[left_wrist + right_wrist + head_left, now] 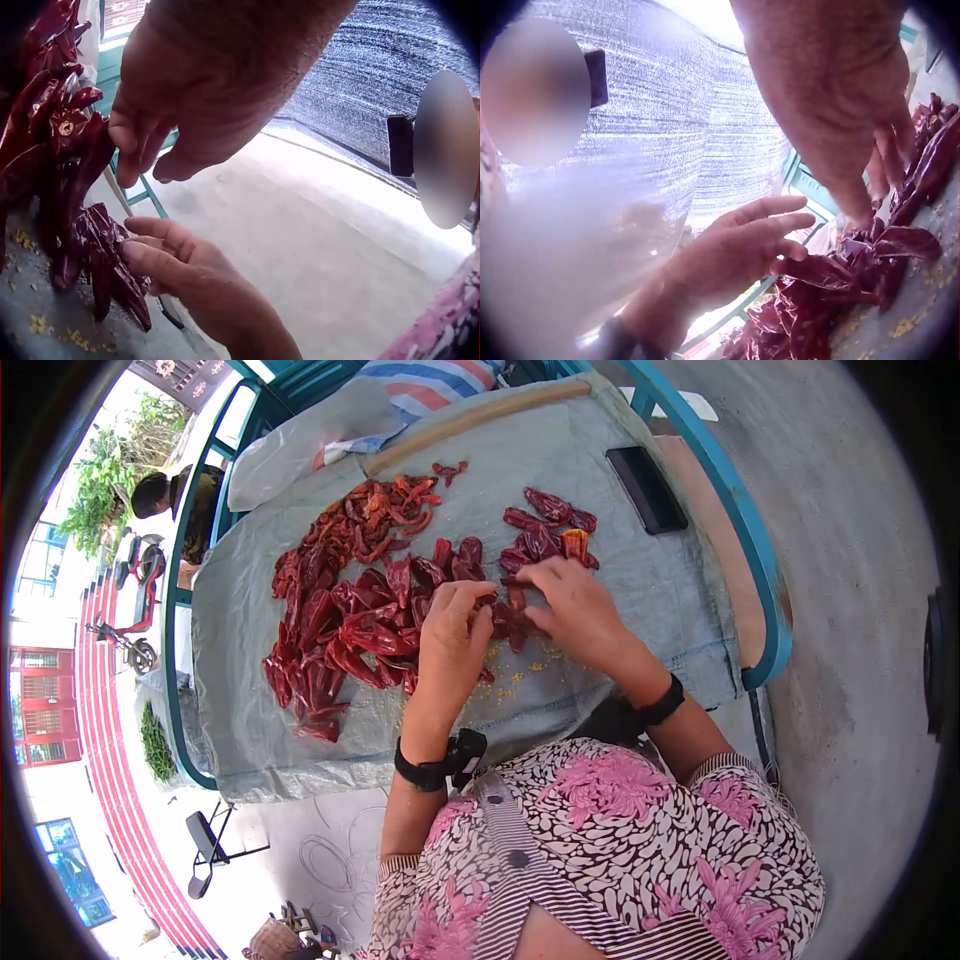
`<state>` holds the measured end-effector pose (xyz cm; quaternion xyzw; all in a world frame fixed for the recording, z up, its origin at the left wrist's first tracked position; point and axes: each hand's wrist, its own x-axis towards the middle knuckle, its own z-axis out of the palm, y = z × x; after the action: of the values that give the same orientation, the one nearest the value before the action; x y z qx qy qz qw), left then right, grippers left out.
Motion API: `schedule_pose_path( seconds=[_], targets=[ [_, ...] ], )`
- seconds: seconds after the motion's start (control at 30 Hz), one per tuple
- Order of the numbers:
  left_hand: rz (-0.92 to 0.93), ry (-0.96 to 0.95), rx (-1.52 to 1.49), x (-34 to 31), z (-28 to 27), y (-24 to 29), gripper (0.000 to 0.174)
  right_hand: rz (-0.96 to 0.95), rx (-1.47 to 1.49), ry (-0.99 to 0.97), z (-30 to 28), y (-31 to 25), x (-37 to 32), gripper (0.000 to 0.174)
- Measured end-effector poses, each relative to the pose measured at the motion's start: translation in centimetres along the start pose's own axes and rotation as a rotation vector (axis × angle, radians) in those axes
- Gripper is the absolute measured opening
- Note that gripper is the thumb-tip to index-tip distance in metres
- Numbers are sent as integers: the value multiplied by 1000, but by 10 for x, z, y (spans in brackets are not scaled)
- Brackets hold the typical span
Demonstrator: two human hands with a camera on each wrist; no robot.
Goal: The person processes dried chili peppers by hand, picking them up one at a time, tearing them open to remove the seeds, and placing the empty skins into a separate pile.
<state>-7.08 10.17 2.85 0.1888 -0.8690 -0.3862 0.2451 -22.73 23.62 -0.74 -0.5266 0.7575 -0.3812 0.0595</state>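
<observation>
Dried red chilies (350, 610) lie spread on a grey woven cloth (640, 590) over a table. My right hand (528, 600) pinches one chili (508, 612) between thumb and forefinger at the pile's near edge. The left wrist view shows that right hand (146, 244) holding the dark chili (105, 255). My left hand (478, 597) reaches in from the other side, its fingertips at the same chili. In the right wrist view the left hand (791, 240) has fairly straight fingers and its thumb touches a chili (817, 271). The right hand's fingers (877, 176) point down at the pile.
Yellow seeds (520, 672) are scattered on the cloth near me. A black phone (647, 488) lies at the far right, a wooden stick (470, 422) and a plastic bag (310, 445) at the back. A teal rail (745, 530) edges the table. Another person (165, 490) sits beyond.
</observation>
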Motion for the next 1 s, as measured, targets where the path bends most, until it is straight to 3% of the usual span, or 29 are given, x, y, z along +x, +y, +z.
schedule_pose_path(
  seconds=[0.03,0.13,0.23,0.33,0.43,0.53,0.63,0.73,0.93,0.97,1.0],
  targets=[
    [-4,-6,-17,0,2,-4,28,-40,-122,103,4,3,4,39],
    [-12,-51,38,0,4,-12,30,18,-177,60,13,14,15,43],
    [-23,-59,35,0,6,-16,32,99,-301,-116,24,19,23,52],
    [-39,-43,62,0,7,-23,36,2,-323,-44,33,23,23,48],
    [-119,8,36,1,10,-19,40,64,-206,-31,21,13,21,43],
    [-54,10,27,3,11,-15,42,6,26,41,20,0,16,38],
    [30,3,68,4,14,-25,41,157,337,-116,14,-11,15,30],
    [-76,-111,83,1,12,-25,36,201,539,-145,18,-7,10,22],
    [49,-37,175,-5,16,-37,31,120,-125,149,-14,10,-4,20],
    [27,-66,182,-5,15,-35,31,197,-157,46,-21,13,-9,26],
    [5,-95,188,-5,13,-29,32,161,-202,42,-22,17,-15,28]
  ],
)
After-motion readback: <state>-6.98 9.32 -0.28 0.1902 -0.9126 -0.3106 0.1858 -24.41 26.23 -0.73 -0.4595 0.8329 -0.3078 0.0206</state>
